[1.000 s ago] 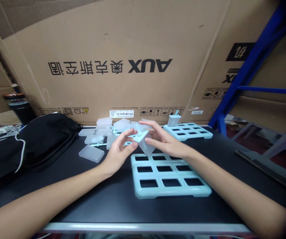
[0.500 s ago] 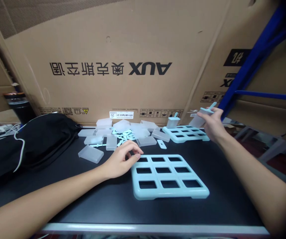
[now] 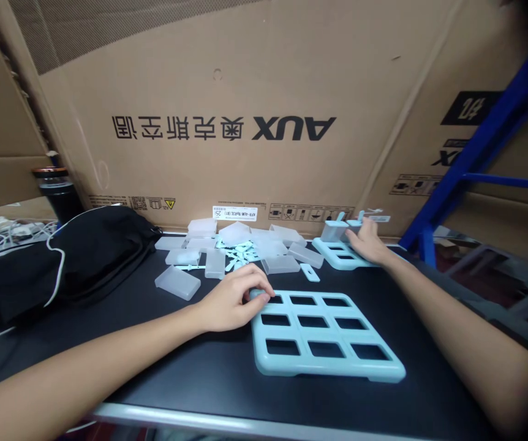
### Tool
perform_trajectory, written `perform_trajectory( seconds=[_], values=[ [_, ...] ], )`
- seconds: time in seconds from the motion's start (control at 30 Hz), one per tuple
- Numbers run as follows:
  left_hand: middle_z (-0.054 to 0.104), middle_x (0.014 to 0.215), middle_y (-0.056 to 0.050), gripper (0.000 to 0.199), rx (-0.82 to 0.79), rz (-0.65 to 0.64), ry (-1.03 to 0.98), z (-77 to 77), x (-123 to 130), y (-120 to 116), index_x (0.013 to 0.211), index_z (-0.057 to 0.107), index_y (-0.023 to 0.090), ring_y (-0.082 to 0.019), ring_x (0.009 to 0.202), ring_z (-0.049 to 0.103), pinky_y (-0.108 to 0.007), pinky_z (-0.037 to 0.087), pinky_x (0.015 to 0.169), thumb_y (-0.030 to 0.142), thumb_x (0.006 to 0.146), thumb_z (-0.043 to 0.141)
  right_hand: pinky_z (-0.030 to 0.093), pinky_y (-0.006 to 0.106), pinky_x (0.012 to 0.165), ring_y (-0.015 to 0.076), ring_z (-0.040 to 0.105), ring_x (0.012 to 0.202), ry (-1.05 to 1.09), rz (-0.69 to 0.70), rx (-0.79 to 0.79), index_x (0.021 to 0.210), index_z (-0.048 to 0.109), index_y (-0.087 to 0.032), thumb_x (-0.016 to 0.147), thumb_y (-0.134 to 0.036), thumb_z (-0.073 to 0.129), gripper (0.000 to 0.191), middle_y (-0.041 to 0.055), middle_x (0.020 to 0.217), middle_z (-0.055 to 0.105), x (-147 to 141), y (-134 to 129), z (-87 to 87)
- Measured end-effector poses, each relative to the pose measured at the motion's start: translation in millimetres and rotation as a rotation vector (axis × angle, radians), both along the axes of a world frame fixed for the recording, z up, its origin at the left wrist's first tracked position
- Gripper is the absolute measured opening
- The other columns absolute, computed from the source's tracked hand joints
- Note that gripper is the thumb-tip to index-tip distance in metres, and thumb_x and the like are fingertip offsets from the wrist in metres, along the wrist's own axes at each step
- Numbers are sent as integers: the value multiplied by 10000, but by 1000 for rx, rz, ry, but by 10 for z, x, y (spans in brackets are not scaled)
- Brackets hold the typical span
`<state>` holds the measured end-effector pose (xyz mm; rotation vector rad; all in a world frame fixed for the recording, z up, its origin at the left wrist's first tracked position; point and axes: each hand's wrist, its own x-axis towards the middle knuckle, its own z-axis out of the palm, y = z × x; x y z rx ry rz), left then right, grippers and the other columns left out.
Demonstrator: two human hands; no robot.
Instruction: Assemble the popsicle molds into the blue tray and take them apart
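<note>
My left hand (image 3: 234,300) has its thumb and fingers closed on the far left corner of a light blue ice pop mold tray (image 3: 328,367) with rows of square openings. At the back right, my right hand (image 3: 369,242) grips an ice pop mold (image 3: 354,224) with a blue stick lid, over a second blue tray (image 3: 343,264). My fingers partly hide it, and how deep it sits in the tray cannot be made out. Another lidded mold (image 3: 334,231) stands upright in that tray, just left of it.
Several frosted mold cups (image 3: 177,283) lie around a heap of blue sticks (image 3: 241,252) at the back. One flat blue piece (image 3: 310,273) lies near the far tray. Left are a black bag (image 3: 75,257) and a dark bottle (image 3: 59,196). A cardboard box (image 3: 227,165) stands behind.
My right hand has brought the lidded mold down and left, from above the far tray to beside the standing mold. My left hand stays at the near tray's corner. The view has shifted slightly.
</note>
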<state>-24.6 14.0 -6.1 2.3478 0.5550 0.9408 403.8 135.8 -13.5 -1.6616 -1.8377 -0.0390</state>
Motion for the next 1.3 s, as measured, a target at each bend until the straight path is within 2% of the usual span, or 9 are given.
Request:
perform_trajectory(
  seconds=[0.13, 0.23, 0.37, 0.83, 0.9, 0.97, 1.07, 1.17, 1.3],
  values=[
    [569, 1019, -57, 115, 53, -20, 40, -1, 9, -16, 964, 621, 192, -170, 944, 555, -276, 477, 789, 150, 896, 539, 298, 416, 1011, 364, 337, 1255, -51, -167, -130, 1330, 189, -144, 887, -461, 423, 593, 255, 1275, 352, -21, -9, -45],
    [570, 1016, -55, 109, 85, -34, 66, 7, 11, -29, 952, 618, 190, -178, 995, 549, -314, 451, 917, 141, 897, 537, 307, 471, 1003, 416, 366, 1245, -92, -318, -180, 1413, 122, -71, 825, -455, 504, 800, 295, 1302, 384, -82, 2, -50],
    [570, 1020, -54, 114, 108, -36, 104, 9, 8, -36, 954, 620, 193, -181, 1018, 542, -313, 446, 935, 141, 900, 533, 306, 502, 1000, 455, 368, 1264, -139, -429, -239, 1465, 77, -61, 821, -515, 491, 890, 310, 1357, 390, -164, -41, -38],
    [549, 1094, -65, 142, 158, 15, 272, 55, -22, -73, 1052, 576, 212, -198, 1087, 515, -335, 445, 980, 216, 947, 480, 310, 492, 985, 460, 344, 1299, -221, -438, -388, 1497, 54, -50, 858, -557, 464, 914, 352, 1388, 338, -239, -155, 192],
    [550, 1115, -68, 159, 182, 15, 295, 64, -31, -89, 1086, 554, 211, -196, 1081, 524, -330, 453, 968, 256, 969, 457, 312, 544, 957, 507, 294, 1300, -250, -487, -321, 1499, 90, -57, 837, -550, 505, 924, 369, 1405, 284, -268, -210, 293],
    [552, 1139, -68, 194, 199, 42, 315, 71, -29, -101, 1131, 528, 214, -194, 1079, 532, -325, 467, 942, 304, 988, 433, 330, 547, 938, 503, 303, 1281, -297, -501, -117, 1470, 180, -31, 841, -504, 506, 851, 370, 1380, 303, -348, -295, 400],
    [570, 1108, -60, 211, 258, 158, 358, 86, -25, -82, 1121, 521, 209, -196, 1040, 543, -328, 481, 892, 324, 1002, 390, 394, 427, 913, 357, 498, 1117, -326, -229, 90, 1278, 438, -26, 859, -384, 451, 551, 267, 1157, 535, -597, -445, 504],
    [589, 1030, -70, 188, 423, 341, 468, 105, -63, 2, 1012, 567, 180, -222, 983, 540, -364, 465, 844, 243, 976, 393, 436, 345, 802, 244, 589, 881, -359, 128, -40, 955, 584, -153, 867, -376, 426, 287, 124, 939, 622, -938, -586, 487],
    [601, 970, -97, 195, 625, 508, 653, 101, -185, 150, 902, 620, 156, -271, 974, 522, -403, 421, 800, 241, 932, 447, 422, 330, 676, 220, 594, 766, -418, 300, -242, 865, 594, -205, 890, -493, 438, 328, 65, 851, 642, -1244, -728, 369]
  ],
)
